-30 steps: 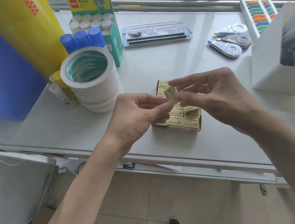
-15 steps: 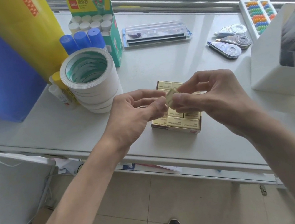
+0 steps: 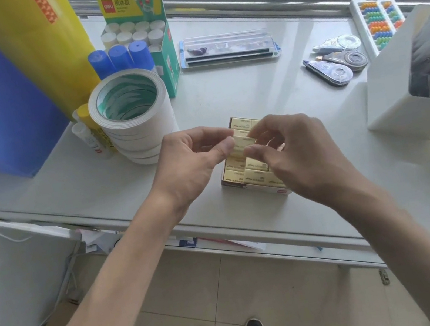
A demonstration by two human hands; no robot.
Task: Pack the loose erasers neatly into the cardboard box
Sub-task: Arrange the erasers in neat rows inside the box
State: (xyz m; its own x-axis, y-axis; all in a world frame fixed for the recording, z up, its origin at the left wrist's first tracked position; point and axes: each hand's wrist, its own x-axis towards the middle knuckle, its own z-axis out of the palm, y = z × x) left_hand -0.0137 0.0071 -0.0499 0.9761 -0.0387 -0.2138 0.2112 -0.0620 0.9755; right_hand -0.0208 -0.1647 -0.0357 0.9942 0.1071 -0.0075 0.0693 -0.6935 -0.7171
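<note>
- Now the loose eraser (image 3: 243, 143) lies flat just above the cardboard box (image 3: 240, 186), pinched at its ends by the left hand (image 3: 188, 164) and right hand (image 3: 300, 154); a second ago it stood on edge, higher up
- So, I judge, it is lined up to slot among the packed erasers (image 3: 258, 174)
- Tape rolls (image 3: 131, 111) sit near on the left, a white carton (image 3: 395, 92) well right; only the hands hide the gap
</note>
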